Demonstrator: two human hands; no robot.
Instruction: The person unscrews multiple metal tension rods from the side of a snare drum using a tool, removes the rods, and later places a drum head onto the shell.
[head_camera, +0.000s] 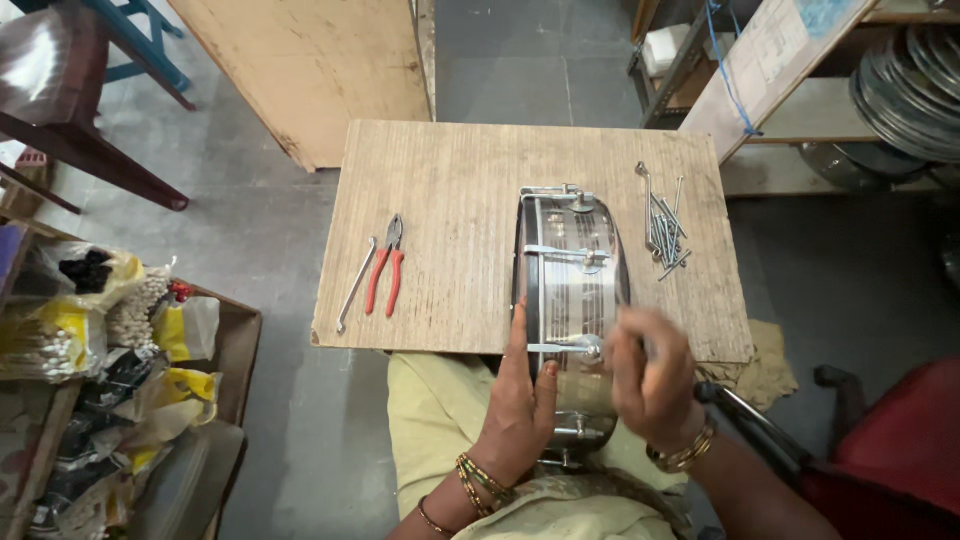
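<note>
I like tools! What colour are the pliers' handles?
Red: the pliers on the wooden board, clearest in the head view.

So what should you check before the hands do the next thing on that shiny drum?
1. Round shiny metal drum resting on its side on the wooden board: ok.
2. Left hand flat against the drum's rim, steadying it: ok.
3. Right hand at the silver lug near the board's edge: ok, but blurred, so what it holds: cannot tell.
4. Pile of long metal rods lying right of the drum: ok.
5. Red-handled pliers and thin metal bar lying left of the drum: ok.
6. Drum fully on the board: not ok, its near end overhangs the lap.
</note>
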